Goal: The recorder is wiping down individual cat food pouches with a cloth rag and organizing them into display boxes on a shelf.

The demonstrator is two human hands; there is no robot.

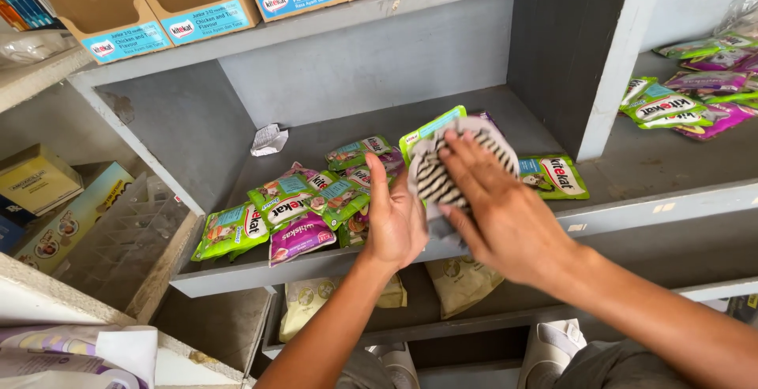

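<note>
My left hand (395, 219) holds up a green pet-food pouch (430, 127) by its lower edge, above the grey shelf (489, 108). My right hand (497, 207) presses a black-and-white striped cloth (442, 176) flat against the pouch's face, fingers spread. Most of the pouch is hidden behind the cloth and my hands.
Several green and purple pouches (292, 207) lie scattered on the shelf's left half; one more pouch (553, 176) lies to the right. A crumpled paper (268, 139) sits at the back. Cardboard boxes (150, 10) line the shelf above. More pouches (687, 97) fill the right bay. Beige bags (458, 282) lie below.
</note>
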